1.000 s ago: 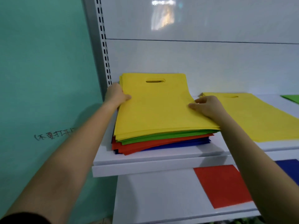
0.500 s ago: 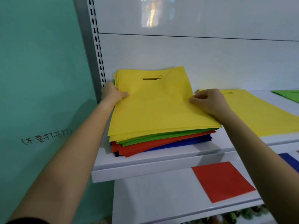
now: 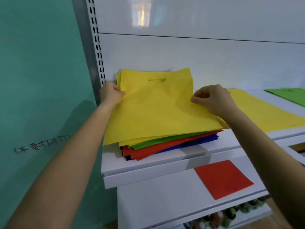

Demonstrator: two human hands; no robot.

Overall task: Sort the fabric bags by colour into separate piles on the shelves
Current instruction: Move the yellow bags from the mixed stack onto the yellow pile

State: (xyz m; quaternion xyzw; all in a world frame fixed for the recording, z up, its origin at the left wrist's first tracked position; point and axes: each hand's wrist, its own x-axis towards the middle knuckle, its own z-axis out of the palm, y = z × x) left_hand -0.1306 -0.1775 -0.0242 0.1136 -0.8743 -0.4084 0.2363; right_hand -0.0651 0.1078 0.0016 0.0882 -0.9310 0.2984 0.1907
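A mixed stack of fabric bags point(image 3: 166, 146) lies on the upper white shelf point(image 3: 148, 166), with yellow, green, red and blue layers showing at its front edge. The top yellow bag point(image 3: 158, 109) is raised a little off the stack. My left hand point(image 3: 111, 94) pinches its left edge and my right hand point(image 3: 212, 100) pinches its right edge. To the right on the same shelf lie a yellow bag pile point(image 3: 264, 111) and a green bag point(image 3: 290, 95).
On the lower shelf point(image 3: 158, 200) lies a red bag point(image 3: 222, 178). A slotted grey upright point(image 3: 96, 42) and a teal wall with handwriting point(image 3: 41, 144) stand at the left. Small dark items point(image 3: 231, 214) sit below the lower shelf.
Both hands went from resting on the top yellow bag's edges to pinching them. The bag's sides and far edge have lifted off the stack.
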